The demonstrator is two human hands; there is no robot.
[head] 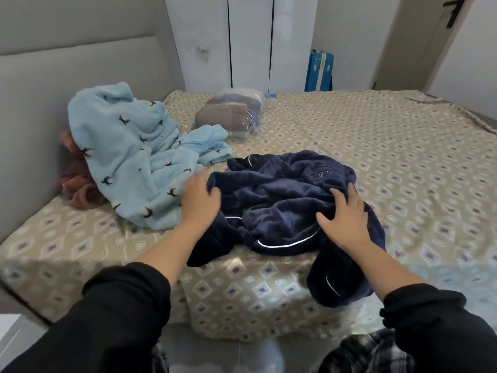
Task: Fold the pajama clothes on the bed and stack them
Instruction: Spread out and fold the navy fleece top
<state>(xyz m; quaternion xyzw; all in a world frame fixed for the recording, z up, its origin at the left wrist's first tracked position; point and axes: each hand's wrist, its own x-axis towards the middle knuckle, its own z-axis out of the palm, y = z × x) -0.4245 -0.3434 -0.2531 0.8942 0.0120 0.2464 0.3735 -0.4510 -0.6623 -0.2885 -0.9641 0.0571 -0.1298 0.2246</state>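
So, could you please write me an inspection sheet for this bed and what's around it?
Surface: bed with patterned sheet, right half bare.
Job's things: navy pajamas crumpled near the front edge, part hanging over it; blue pajamas heaped against the headboard; reddish garment partly under them. Nothing folded or stacked.
Clutter: bagged bedding at the far side.
Grippers: left hand gripping the navy pajamas' left edge; right hand spread flat on them.
Cables: nothing seen.
Surroundings: white wardrobe, blue suitcase, door, tiled floor.
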